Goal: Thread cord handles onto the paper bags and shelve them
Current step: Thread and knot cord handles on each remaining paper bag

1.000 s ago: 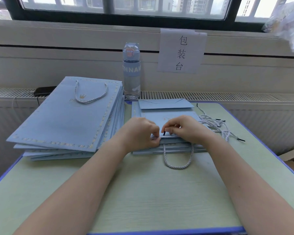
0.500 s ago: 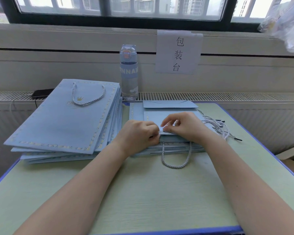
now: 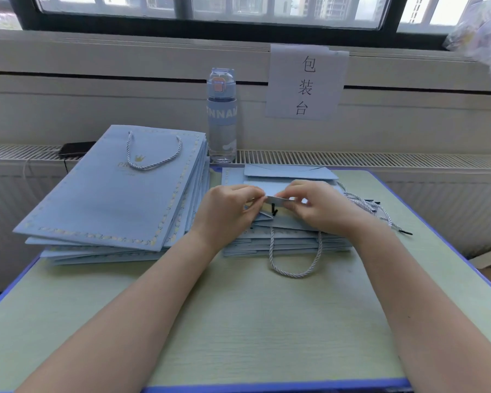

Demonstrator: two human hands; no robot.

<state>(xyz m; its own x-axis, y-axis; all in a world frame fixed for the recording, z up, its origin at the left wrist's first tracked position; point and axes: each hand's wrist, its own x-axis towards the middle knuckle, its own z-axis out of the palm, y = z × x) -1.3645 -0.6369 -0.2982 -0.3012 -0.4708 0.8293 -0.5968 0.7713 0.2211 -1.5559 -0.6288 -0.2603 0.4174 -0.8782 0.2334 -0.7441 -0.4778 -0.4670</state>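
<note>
A flat light-blue paper bag (image 3: 292, 222) lies on top of a stack of bags at the middle of the table. My left hand (image 3: 227, 211) and my right hand (image 3: 321, 205) pinch its raised top flap (image 3: 275, 200) between them. Black cord tips (image 3: 273, 211) poke down under the flap. A white-grey twisted cord handle (image 3: 294, 272) loops out of the bag's near edge onto the table. Loose cords (image 3: 372, 207) with black tips lie to the right of the stack.
A taller stack of finished bags (image 3: 111, 199) with a cord handle on top fills the left of the table (image 3: 238, 321). A water bottle (image 3: 222, 114) stands behind, by a paper sign (image 3: 305, 82). A phone (image 3: 77, 148) lies on the radiator ledge.
Both hands have lifted the bag's top flap higher off the stack, and the black cord tips now hang below it. The view has shifted slightly.
</note>
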